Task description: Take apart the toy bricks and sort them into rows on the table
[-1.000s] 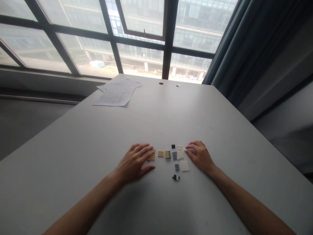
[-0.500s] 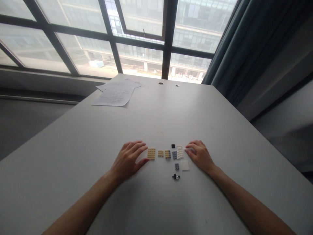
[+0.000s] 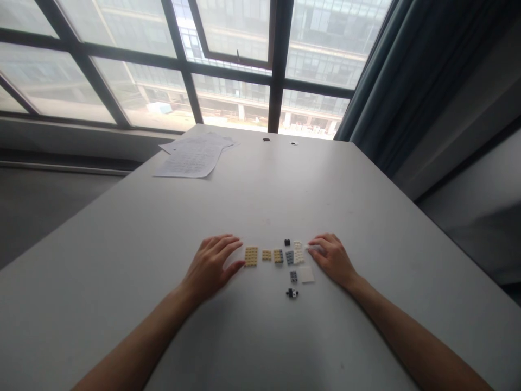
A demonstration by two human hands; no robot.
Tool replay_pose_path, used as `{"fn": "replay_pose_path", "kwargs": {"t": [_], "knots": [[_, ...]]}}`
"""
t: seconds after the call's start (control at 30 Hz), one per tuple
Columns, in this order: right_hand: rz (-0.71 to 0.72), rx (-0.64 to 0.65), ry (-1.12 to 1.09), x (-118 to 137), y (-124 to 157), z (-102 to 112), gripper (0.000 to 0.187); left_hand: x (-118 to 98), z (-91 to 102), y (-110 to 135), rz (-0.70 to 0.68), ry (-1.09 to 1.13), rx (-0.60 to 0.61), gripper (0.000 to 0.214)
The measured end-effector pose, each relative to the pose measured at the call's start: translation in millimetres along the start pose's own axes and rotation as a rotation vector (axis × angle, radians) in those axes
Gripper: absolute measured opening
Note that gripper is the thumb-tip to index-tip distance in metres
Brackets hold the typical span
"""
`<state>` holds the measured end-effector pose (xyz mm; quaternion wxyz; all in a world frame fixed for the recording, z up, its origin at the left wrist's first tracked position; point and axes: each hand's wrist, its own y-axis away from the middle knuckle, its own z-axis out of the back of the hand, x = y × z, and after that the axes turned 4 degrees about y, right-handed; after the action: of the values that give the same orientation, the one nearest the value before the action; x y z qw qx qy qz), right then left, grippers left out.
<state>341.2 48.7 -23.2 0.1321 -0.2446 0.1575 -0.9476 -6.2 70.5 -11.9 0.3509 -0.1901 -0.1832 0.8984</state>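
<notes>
Small toy building pieces lie in a row on the grey table (image 3: 122,260). A tan plate (image 3: 251,256) is leftmost, then a smaller tan piece (image 3: 266,254), a tan and grey piece (image 3: 279,256), a grey piece (image 3: 289,257) and a white piece (image 3: 298,253). A tiny black piece (image 3: 287,242) lies just behind. In front lie a grey piece (image 3: 293,276), a white tile (image 3: 307,274) and a black and white piece (image 3: 292,293). My left hand (image 3: 211,266) rests flat, fingers spread, beside the tan plate. My right hand (image 3: 331,258) rests with fingers curled, its fingertips on a small white piece (image 3: 312,248).
Printed paper sheets (image 3: 191,155) lie at the table's far left corner. Two small round holes (image 3: 266,139) are near the far edge. A large window is behind, with a dark curtain (image 3: 391,81) at the right.
My left hand slid left off the tan plate, which now lies uncovered. My right hand has stayed where it was.
</notes>
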Motion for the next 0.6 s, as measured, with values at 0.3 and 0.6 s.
{"fn": "replay_pose_path", "kwargs": {"t": [0.3, 0.6], "knots": [[-0.01, -0.022, 0.013, -9, 1, 9, 0.013, -1, -0.4, 0, -0.01, 0.036, 0.074, 0.044], [-0.001, 0.024, -0.004, -3, 2, 16, 0.016, -6, -2.2, 0, -0.051, 0.034, 0.151, 0.048]]}}
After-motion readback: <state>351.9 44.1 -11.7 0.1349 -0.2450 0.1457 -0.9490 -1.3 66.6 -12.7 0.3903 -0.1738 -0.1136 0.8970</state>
